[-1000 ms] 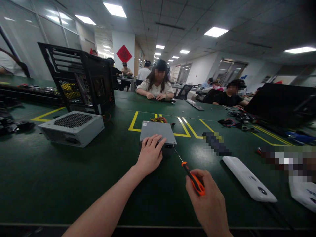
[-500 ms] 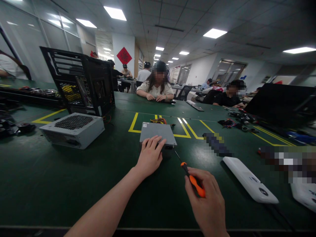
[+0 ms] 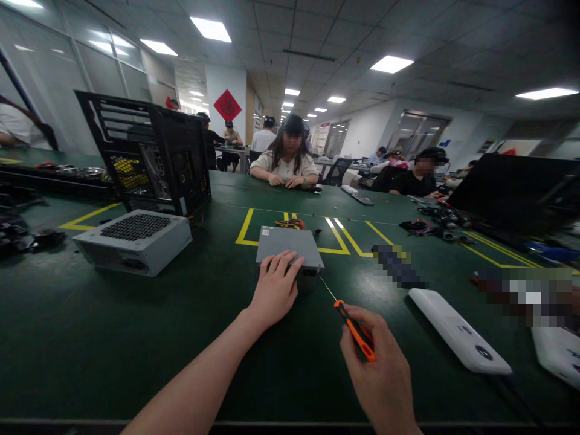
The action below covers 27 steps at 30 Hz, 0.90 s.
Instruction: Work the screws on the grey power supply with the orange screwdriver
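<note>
In front of me a grey metal computer power supply [image 3: 290, 239] lies on the green table. My left hand [image 3: 277, 283] holds it, with the fingers spread over the top's near edge and the thumb down at the front face. My right hand [image 3: 378, 356] is closed around the handle of an orange and black screwdriver [image 3: 354, 329]. The thin shaft slants up and left, and its tip meets the power supply's near right corner. Any screw there is too small to make out. A bundle of coloured cables [image 3: 290, 223] shows behind the box.
At left stand another power supply [image 3: 131, 241] with a fan grille and a black computer case [image 3: 149, 151]. A white elongated device [image 3: 457, 329] lies right of my right hand. Yellow tape [image 3: 247, 228] marks the table. A person [image 3: 290, 154] sits across, hands on the table.
The screwdriver's handle has turned in my right hand, showing different orange and black faces. Its tip stays at the corner. My left hand remains in place on the power supply.
</note>
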{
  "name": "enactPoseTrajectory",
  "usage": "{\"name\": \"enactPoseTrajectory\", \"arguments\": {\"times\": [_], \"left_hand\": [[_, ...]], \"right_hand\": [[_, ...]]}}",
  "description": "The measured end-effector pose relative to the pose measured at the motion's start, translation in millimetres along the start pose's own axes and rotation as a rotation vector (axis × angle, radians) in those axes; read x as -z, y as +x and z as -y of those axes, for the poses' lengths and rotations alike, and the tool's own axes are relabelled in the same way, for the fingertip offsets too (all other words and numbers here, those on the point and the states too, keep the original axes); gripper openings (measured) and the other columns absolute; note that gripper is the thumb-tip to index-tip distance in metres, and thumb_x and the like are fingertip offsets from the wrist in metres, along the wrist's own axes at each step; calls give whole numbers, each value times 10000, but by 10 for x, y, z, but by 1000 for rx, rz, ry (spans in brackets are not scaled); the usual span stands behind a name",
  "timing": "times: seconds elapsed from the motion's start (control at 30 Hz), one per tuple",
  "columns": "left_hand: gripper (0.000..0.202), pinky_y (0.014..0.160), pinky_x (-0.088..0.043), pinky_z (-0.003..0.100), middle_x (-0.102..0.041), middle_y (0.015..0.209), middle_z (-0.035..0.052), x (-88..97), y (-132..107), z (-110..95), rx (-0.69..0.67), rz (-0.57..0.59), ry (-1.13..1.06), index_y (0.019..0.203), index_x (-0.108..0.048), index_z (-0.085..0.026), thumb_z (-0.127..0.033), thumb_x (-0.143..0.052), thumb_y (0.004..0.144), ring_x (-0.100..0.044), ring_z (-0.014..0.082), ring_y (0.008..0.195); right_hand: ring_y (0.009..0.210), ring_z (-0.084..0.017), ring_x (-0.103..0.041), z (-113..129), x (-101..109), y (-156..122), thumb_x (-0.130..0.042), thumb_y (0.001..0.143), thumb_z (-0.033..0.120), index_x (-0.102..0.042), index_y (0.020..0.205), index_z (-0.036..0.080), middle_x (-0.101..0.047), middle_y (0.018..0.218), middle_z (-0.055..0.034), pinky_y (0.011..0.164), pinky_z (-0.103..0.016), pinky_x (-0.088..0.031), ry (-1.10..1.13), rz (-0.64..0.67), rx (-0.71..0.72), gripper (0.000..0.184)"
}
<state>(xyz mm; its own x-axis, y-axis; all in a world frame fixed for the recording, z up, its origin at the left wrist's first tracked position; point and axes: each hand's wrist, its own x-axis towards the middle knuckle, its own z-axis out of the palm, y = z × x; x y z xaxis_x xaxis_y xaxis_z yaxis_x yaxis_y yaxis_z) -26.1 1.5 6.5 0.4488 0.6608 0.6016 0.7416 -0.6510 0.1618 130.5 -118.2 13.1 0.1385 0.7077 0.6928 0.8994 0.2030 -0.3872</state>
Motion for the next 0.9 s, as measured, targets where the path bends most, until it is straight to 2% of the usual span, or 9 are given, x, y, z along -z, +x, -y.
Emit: {"name": "enactPoseTrajectory", "arguments": {"times": [0.1, 0.23, 0.47, 0.6, 0.7, 0.9], "left_hand": [[496, 1003, -237, 426, -404, 1302, 63, 2, 1, 1, 3, 4, 10, 1270, -367, -248, -178, -470, 789, -315, 230, 1229], [488, 1002, -235, 421, -408, 1296, 66, 4, 2, 0, 5, 6, 6, 1268, -370, -244, -179, -464, 793, -321, 226, 1222], [483, 1011, -217, 414, -407, 1295, 63, 3, 3, -8, 5, 12, 6, 1264, -378, -240, -169, -453, 793, -309, 219, 1228], [481, 1009, -221, 422, -406, 1297, 65, -5, 3, -5, 7, 10, 9, 1266, -376, -244, -180, -458, 797, -310, 225, 1229], [485, 1004, -228, 423, -412, 1293, 64, -3, 6, -8, 5, 5, 6, 1266, -376, -247, -176, -466, 794, -317, 228, 1225], [494, 1003, -226, 417, -422, 1285, 62, -7, 7, -11, 7, -1, 5, 1257, -392, -242, -164, -481, 778, -332, 228, 1212]], "right_hand": [[833, -179, -605, 9, 0, 17, -447, 819, 277, -500, 953, 204, -593, 935, -66, 697, -312, -514, 37, 14, 25, 162], [753, -157, -605, 6, 23, 10, -398, 844, 275, -503, 983, 197, -585, 920, -62, 609, -274, -511, 26, 21, -31, 191], [794, -175, -586, 0, 3, 12, -488, 794, 210, -518, 988, 221, -621, 906, -43, 707, -331, -500, 0, 7, 113, 196], [911, -183, -576, -1, -14, 5, -481, 812, 265, -498, 1017, 205, -583, 1010, -69, 746, -320, -496, 85, -32, 42, 214], [841, -156, -600, -15, -14, -20, -428, 840, 260, -488, 1040, 207, -593, 972, -55, 693, -279, -503, 93, 0, -47, 216], [815, -166, -600, -33, -42, -29, -490, 797, 241, -508, 1024, 222, -617, 925, -39, 715, -301, -498, 20, -7, 35, 228]]}}
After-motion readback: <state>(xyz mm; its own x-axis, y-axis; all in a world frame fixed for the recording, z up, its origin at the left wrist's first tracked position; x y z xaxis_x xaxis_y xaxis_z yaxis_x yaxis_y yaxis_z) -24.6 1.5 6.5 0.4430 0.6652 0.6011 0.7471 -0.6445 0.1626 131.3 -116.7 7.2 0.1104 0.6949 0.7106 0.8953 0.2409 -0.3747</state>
